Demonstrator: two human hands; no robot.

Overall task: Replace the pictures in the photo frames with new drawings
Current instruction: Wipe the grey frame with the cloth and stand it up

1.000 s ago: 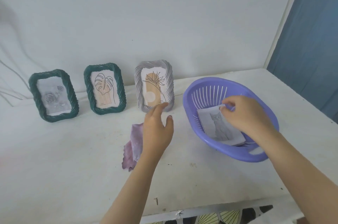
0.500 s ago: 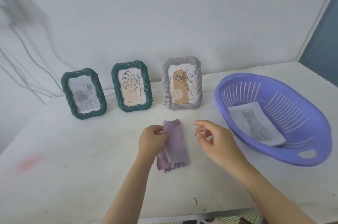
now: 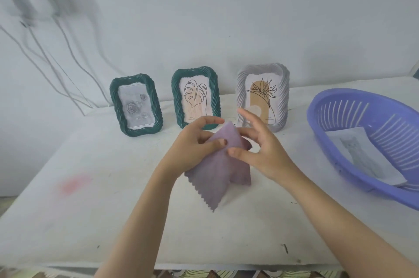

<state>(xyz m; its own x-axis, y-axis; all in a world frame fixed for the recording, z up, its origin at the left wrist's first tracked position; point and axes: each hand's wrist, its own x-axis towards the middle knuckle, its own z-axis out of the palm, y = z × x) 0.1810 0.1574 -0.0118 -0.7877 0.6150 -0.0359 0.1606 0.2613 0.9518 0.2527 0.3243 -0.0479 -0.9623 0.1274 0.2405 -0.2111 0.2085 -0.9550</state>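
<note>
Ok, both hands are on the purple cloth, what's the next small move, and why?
Probably spread the purple zigzag-edged cloth open: it hangs folded, pinched by the left hand and right hand, while the grey ribbed photo frame stands untouched behind.

You have two green frames and one grey frame. You also have one cloth, one basket, one loose drawing.

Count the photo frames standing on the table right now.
3, in a row before the wall: left green frame with a rose picture, middle green frame with a leaf drawing, right grey frame with a plant drawing. None appears hidden.
</note>
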